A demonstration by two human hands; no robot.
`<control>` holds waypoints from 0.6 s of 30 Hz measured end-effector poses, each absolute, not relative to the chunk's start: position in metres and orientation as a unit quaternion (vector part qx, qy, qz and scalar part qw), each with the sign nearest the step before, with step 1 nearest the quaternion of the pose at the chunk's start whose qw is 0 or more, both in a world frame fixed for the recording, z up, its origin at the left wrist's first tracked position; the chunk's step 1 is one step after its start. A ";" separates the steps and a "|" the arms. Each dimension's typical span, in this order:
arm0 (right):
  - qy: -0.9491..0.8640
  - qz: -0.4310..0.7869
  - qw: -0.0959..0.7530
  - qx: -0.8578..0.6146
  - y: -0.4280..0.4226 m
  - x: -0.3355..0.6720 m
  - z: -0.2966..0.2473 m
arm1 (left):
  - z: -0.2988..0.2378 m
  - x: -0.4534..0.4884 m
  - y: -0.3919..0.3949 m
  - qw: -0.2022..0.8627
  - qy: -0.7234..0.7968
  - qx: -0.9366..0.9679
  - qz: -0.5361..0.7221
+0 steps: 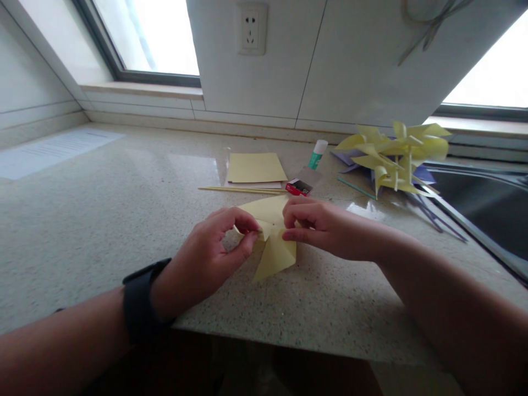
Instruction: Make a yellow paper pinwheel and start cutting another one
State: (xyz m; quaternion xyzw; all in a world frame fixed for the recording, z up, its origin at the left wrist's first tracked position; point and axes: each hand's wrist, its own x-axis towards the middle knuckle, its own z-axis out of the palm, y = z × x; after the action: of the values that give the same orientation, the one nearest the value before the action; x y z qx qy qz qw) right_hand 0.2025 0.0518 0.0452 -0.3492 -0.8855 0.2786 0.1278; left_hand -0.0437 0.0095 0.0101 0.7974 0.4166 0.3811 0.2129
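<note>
A folded yellow paper piece (274,250) lies on the speckled countertop (124,220) near its front edge. My left hand (206,258), with a black watch on its wrist, pinches the paper's centre fold between thumb and forefinger. My right hand (322,225) presses curled fingers on the paper's right side, holding its folds together.
Behind the hands lie a thin wooden stick (239,190), a stack of yellow paper sheets (254,168), a small red box (298,187) and a glue stick (317,154). Finished yellow paper pinwheels (396,157) are piled at right beside a dark sink (487,203). A white sheet (49,151) lies far left.
</note>
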 end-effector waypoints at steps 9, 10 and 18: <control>-0.853 0.291 0.206 -0.381 0.040 0.194 0.043 | 0.009 -0.044 0.009 0.236 0.410 0.790 0.391; -0.845 0.298 0.220 -0.386 0.038 0.193 0.043 | 0.009 -0.044 0.009 0.233 0.408 0.789 0.395; -0.851 0.220 0.322 -0.351 0.030 0.187 0.045 | 0.011 -0.045 0.007 0.186 0.351 0.802 0.446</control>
State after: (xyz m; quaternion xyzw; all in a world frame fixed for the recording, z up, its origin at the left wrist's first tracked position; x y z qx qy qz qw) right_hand 0.1874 0.0299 0.0451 -0.3507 -0.8515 0.2204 0.3216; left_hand -0.0455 0.0068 0.0108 0.8021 0.3514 0.4458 0.1856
